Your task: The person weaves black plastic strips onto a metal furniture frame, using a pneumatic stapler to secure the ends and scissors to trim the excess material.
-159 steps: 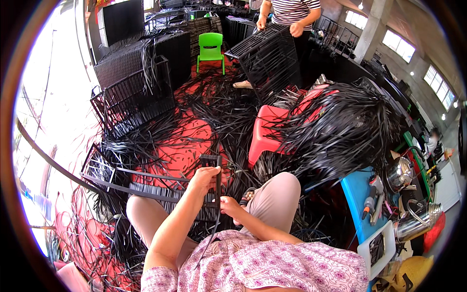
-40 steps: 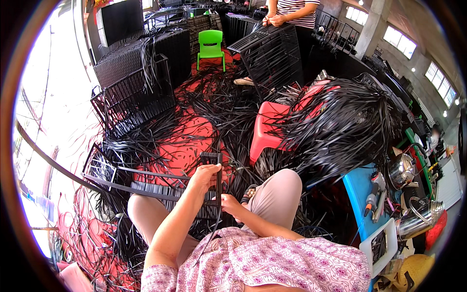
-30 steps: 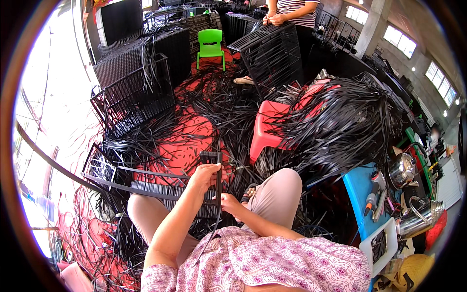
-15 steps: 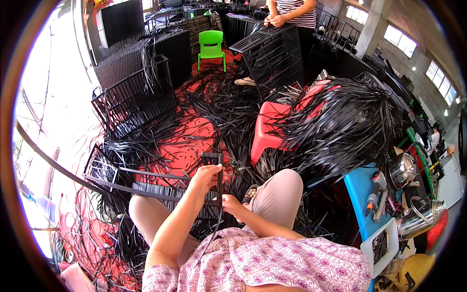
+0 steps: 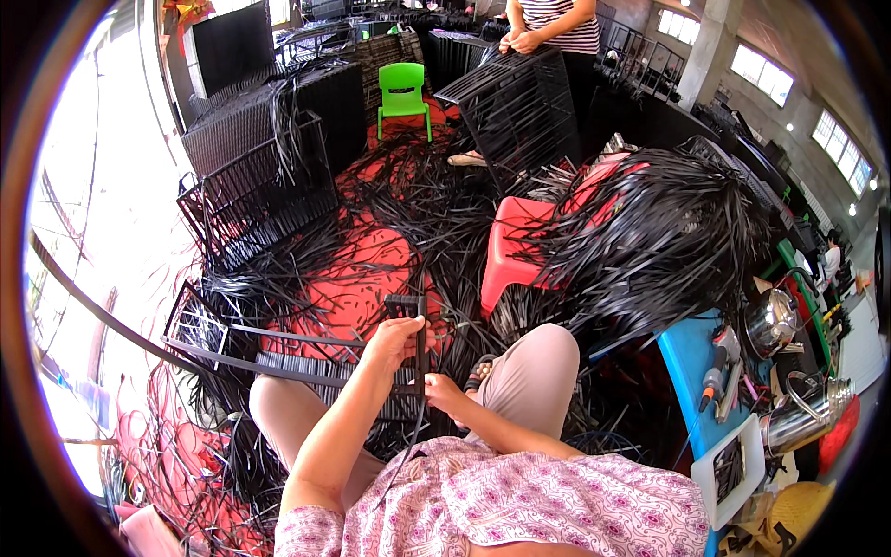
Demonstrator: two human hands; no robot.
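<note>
A black frame [image 5: 311,364], partly wound with flat black strips, lies between my knees, its long side running off to the left. My left hand [image 5: 393,342] is closed around the upper part of the frame's near end bar [image 5: 421,345]. Lower on that same bar, my right hand [image 5: 444,392] has its fingers closed at a flat black strip [image 5: 408,455], which trails down over my shirt. The right fingertips are partly hidden behind the bar.
Loose black strips cover the red floor [image 5: 357,269]. A red stool [image 5: 512,246] bears a big strip bundle [image 5: 659,241]. On the right, a blue table [image 5: 689,357] holds a tool [image 5: 715,379] and a white tray [image 5: 733,473]. Another person [image 5: 557,23] stands beyond, at a black frame [image 5: 515,107].
The view has shifted very slightly. Both my hands keep about the same place on the bar.
</note>
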